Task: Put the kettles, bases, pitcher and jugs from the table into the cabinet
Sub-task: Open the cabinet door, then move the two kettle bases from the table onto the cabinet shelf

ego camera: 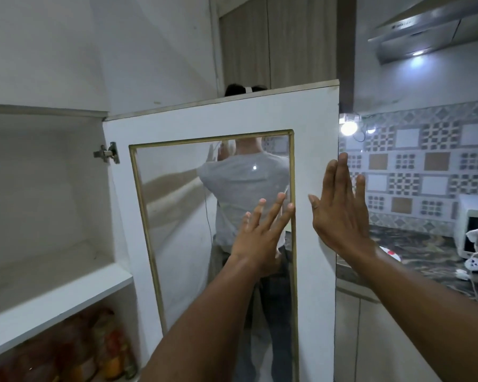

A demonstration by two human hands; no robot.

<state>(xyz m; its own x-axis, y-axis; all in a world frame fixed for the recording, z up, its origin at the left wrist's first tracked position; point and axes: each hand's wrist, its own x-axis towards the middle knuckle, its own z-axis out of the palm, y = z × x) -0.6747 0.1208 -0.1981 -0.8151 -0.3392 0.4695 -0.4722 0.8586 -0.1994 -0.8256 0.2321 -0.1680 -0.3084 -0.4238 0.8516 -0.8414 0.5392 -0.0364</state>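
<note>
A white cabinet door (199, 122) with a gold-framed glass panel (191, 216) stands swung open in front of me. My left hand (257, 238) lies flat on the glass near its right edge, fingers spread. My right hand (340, 213) rests flat against the door's right edge, fingers up and apart. Left of the door the cabinet is open: its upper shelf (47, 285) is bare. No kettle, base, pitcher or jug is in view.
Below the shelf stand several blurred jars and packets (94, 351). A person in a grey shirt shows through the glass behind the door. At right are a dark marble counter (414, 252), a white appliance (472, 227), cables, a tiled wall and a range hood (425, 31).
</note>
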